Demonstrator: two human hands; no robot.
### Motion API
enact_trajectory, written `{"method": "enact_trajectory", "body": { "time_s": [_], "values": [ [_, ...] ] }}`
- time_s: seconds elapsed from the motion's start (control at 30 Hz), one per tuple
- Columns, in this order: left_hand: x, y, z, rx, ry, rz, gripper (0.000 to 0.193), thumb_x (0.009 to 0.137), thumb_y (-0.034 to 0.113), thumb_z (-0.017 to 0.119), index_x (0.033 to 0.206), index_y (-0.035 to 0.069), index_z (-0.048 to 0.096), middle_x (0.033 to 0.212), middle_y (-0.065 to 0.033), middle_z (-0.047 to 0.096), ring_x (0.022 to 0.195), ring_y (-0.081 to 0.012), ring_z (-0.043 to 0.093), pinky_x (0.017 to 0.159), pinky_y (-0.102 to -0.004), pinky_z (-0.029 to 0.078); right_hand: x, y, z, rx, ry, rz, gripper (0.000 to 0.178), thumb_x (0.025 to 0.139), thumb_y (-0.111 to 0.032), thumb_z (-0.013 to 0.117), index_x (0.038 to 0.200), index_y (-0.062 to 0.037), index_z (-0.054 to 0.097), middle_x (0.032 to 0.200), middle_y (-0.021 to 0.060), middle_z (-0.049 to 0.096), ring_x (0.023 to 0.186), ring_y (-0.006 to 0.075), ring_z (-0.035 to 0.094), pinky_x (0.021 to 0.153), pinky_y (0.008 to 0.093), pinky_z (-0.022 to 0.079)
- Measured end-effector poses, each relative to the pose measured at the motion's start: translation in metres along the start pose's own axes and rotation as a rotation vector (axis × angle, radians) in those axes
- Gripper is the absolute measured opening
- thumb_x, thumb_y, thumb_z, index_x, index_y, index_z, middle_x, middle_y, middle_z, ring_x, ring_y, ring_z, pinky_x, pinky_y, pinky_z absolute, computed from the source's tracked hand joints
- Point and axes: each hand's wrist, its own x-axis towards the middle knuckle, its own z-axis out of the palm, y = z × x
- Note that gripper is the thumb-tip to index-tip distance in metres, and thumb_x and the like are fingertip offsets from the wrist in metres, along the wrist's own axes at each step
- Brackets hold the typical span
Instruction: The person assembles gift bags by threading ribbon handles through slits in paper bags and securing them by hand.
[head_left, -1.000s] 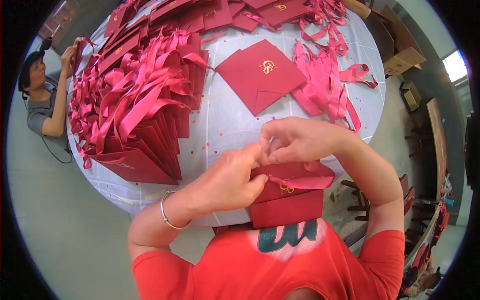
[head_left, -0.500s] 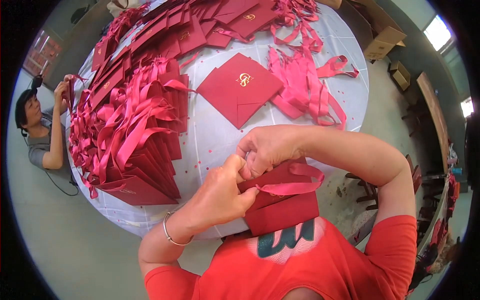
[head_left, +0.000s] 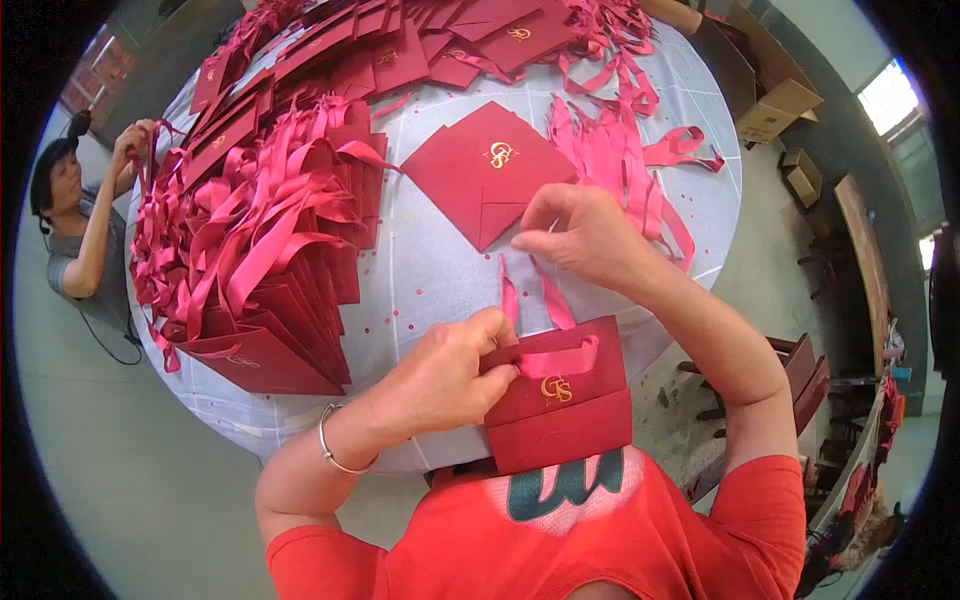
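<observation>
A dark red paper bag (head_left: 560, 430) with a gold mark leans against my shirt at the table's near edge. My left hand (head_left: 455, 365) pinches its upper left corner, beside a pink ribbon handle (head_left: 562, 360) looped across the front. Two pink ribbon ends (head_left: 555, 300) stick up behind the bag's top edge. Just above them hovers my right hand (head_left: 590, 235), its fingers curved and slightly apart, with nothing visible in them. Beyond that hand a small stack of flat red bags (head_left: 485, 165) lies on the table.
Ribboned red bags (head_left: 270, 230) stand packed at the left. Flat bags (head_left: 400, 60) are piled at the back, and loose pink ribbons (head_left: 630, 160) lie at right. A white cloth (head_left: 400, 280) covers the round table. Another person (head_left: 75, 220) handles ribbon at left. Cardboard boxes (head_left: 780, 110) stand right.
My right hand has moved up and away from the bag's top edge. The ribbon ends behind the bag are now visible. My left hand keeps its grip on the bag.
</observation>
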Motion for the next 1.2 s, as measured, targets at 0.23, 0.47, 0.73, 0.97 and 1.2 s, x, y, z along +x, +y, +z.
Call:
{"method": "enact_trajectory", "body": {
  "time_s": [0.23, 0.47, 0.73, 0.97, 1.2],
  "values": [
    [0.003, 0.0, 0.002, -0.033, -0.014, -0.068, 0.018, 0.087, 0.002, 0.062, 0.1, -0.003, 0.051, 0.075, -0.0123, 0.067, 0.051, -0.0138, 0.061, 0.047, -0.0311, 0.046, -0.013, 0.001, -0.003, -0.143, 0.025, 0.066, 0.017, 0.08, -0.011, 0.074, 0.091, 0.0001, 0.065, 0.075, 0.0053, 0.066, 0.067, 0.0116, 0.063, 0.062, 0.0283, 0.051],
    [0.002, -0.003, 0.005, 0.036, 0.048, -0.012, 0.019, 0.086, 0.003, 0.063, 0.1, -0.003, 0.054, 0.082, -0.0149, 0.069, 0.057, -0.0178, 0.065, 0.053, -0.0337, 0.048, -0.005, 0.001, 0.003, -0.223, -0.074, 0.134, 0.02, 0.079, -0.009, 0.073, 0.094, 0.0016, 0.066, 0.081, 0.0058, 0.068, 0.073, 0.0112, 0.063, 0.066, 0.0281, 0.051],
    [-0.001, -0.005, 0.007, 0.097, 0.108, 0.036, 0.021, 0.081, 0.006, 0.067, 0.099, -0.002, 0.058, 0.089, -0.0206, 0.069, 0.082, -0.0328, 0.069, 0.07, -0.0387, 0.053, -0.003, 0.006, 0.007, 0.171, -0.178, 0.177, 0.012, 0.087, -0.005, 0.067, 0.097, 0.0024, 0.066, 0.084, 0.0021, 0.065, 0.077, 0.0078, 0.061, 0.069, 0.0238, 0.05],
    [0.001, -0.006, 0.008, 0.114, 0.122, 0.077, 0.021, 0.081, 0.005, 0.067, 0.099, -0.002, 0.058, 0.084, -0.0194, 0.068, 0.074, -0.0283, 0.069, 0.066, -0.0371, 0.052, 0.002, 0.008, 0.012, -0.016, -0.233, -0.007, 0.017, 0.087, -0.009, 0.069, 0.101, 0.0005, 0.067, 0.082, 0.0025, 0.067, 0.073, 0.008, 0.06, 0.065, 0.0259, 0.049],
    [0.001, -0.005, 0.007, 0.064, 0.103, 0.112, 0.018, 0.083, 0.002, 0.066, 0.098, -0.002, 0.056, 0.08, -0.0158, 0.069, 0.055, -0.0174, 0.063, 0.054, -0.0334, 0.049, 0.007, 0.001, 0.005, 0.03, -0.292, 0.103, 0.012, 0.087, -0.009, 0.069, 0.095, 0.0001, 0.065, 0.078, 0.0025, 0.066, 0.064, 0.0072, 0.059, 0.058, 0.0248, 0.047]
  ]
}}
